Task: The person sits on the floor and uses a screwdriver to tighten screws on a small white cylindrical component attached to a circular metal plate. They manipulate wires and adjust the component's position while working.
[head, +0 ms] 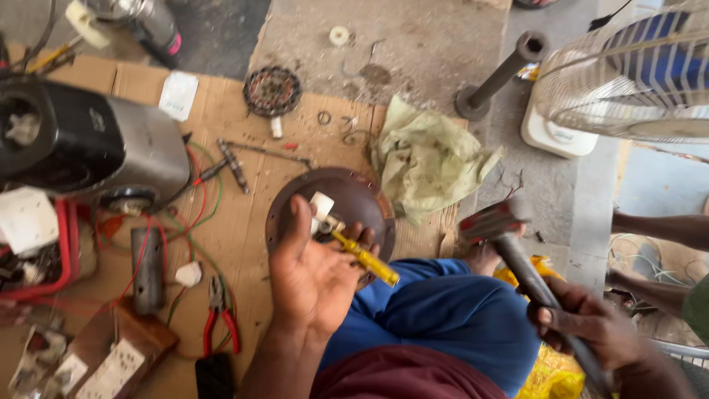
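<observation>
Over the cardboard sheet's [244, 222] middle, left hand [314, 277] pinches yellow-handled screwdriver [365, 258], tip up-left; right hand [591, 321] fist-grips dark metal hammer [528, 277], head up-left.

Head camera looks steeply down (close) at cardboard [244, 222].

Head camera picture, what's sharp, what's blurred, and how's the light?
In the head view, the left hand with the yellow-handled screwdriver is fairly sharp; the hammer in the right hand is smeared by motion blur; the light is soft, even daylight with only faint shadows on the cardboard; the fan at the upper right looks bright and slightly washed out, its grille stretched near the edge.
</observation>
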